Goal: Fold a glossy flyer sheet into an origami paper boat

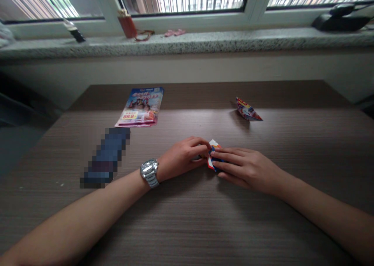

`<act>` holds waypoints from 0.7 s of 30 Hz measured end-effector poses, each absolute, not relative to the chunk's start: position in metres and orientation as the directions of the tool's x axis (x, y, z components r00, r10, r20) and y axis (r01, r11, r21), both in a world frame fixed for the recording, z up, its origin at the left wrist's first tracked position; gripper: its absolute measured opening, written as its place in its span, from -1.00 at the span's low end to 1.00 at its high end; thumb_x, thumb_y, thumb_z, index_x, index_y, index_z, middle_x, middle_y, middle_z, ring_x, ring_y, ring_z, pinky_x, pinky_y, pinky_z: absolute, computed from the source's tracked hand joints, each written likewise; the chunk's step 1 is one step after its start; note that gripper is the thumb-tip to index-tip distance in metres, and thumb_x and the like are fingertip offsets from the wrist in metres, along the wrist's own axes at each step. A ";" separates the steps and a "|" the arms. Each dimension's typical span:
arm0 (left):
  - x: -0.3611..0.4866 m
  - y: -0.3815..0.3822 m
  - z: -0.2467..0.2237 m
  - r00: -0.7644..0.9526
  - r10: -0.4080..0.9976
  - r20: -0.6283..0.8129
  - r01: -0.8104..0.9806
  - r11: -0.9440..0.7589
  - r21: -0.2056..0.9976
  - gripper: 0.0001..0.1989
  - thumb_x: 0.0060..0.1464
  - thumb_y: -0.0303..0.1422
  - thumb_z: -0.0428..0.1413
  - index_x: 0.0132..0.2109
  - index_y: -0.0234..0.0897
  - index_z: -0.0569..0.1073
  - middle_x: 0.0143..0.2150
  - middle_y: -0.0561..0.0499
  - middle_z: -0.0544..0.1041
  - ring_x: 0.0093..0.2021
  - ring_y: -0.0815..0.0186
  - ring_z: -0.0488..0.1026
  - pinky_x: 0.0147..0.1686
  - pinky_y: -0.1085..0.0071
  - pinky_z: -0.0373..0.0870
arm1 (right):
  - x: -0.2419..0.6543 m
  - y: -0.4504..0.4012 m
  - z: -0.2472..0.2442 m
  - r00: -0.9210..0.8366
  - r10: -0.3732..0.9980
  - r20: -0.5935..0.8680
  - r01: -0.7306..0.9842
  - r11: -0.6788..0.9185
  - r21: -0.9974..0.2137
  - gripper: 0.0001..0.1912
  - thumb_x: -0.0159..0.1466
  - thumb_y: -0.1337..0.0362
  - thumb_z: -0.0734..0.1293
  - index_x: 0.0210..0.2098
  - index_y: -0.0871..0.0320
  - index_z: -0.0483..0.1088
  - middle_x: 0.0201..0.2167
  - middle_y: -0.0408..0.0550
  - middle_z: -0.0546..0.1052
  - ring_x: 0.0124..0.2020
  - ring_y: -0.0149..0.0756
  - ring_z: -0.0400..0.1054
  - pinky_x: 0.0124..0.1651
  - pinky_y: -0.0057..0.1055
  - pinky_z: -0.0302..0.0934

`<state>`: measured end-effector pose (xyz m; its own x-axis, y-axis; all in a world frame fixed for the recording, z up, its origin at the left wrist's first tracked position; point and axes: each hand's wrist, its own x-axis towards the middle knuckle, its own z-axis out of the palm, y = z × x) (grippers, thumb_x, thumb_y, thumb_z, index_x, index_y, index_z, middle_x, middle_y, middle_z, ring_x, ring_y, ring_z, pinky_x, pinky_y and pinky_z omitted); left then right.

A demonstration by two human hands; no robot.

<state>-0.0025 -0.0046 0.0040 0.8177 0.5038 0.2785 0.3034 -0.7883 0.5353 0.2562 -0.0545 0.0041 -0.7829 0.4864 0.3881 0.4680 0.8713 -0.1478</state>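
A small folded piece of printed paper (214, 143), white, blue and orange with a red edge, lies on the table between my hands. At its left side my left hand (189, 152) has its fingers bent and closed on the paper's edge; a silver watch is on that wrist. My right hand (247, 166) lies over the paper's right part, fingers stretched out and flat, covering much of it. Farther back on the right stands a folded paper piece (247, 111), pointed at its ends, in red, yellow and blue print.
A stack of printed flyers (143, 104) lies at the back left of the wooden table (187, 227). In front of it is a blurred-out dark oblong (106, 157). The stone windowsill (204, 44) beyond carries a red-brown holder (127, 25), pink items (174, 32) and a black object (340, 21).
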 end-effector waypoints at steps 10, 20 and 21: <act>-0.002 -0.004 0.003 0.817 0.509 0.271 0.290 -0.768 0.571 -0.92 0.34 -0.38 0.09 -0.09 -0.24 0.47 0.13 -0.11 0.50 0.07 0.24 0.47 0.05 0.32 0.42 | 0.260 -0.052 0.002 -0.799 0.514 0.312 0.501 0.856 -0.127 -0.53 0.37 0.18 0.37 0.23 0.19 0.41 0.24 0.17 0.47 0.18 0.00 0.43 0.19 -0.04 0.39; -0.002 -0.005 0.004 0.814 0.520 0.258 0.304 -0.760 0.574 -0.90 0.30 -0.44 0.12 -0.06 -0.22 0.50 0.18 -0.08 0.51 0.12 0.23 0.48 0.11 0.31 0.41 | 0.251 -0.054 0.001 -0.772 0.539 0.337 0.544 0.835 -0.089 -0.70 0.44 0.35 0.25 0.07 0.24 0.53 0.18 0.17 0.52 0.17 0.00 0.44 0.18 -0.04 0.41; -0.002 -0.005 0.004 0.812 0.524 0.257 0.306 -0.758 0.577 -0.89 0.29 -0.44 0.13 -0.06 -0.21 0.50 0.17 -0.09 0.51 0.12 0.24 0.49 0.10 0.32 0.42 | 0.251 -0.054 0.001 -0.771 0.538 0.341 0.541 0.836 -0.097 -0.71 0.43 0.35 0.26 0.07 0.24 0.53 0.18 0.18 0.52 0.17 0.00 0.44 0.17 -0.03 0.41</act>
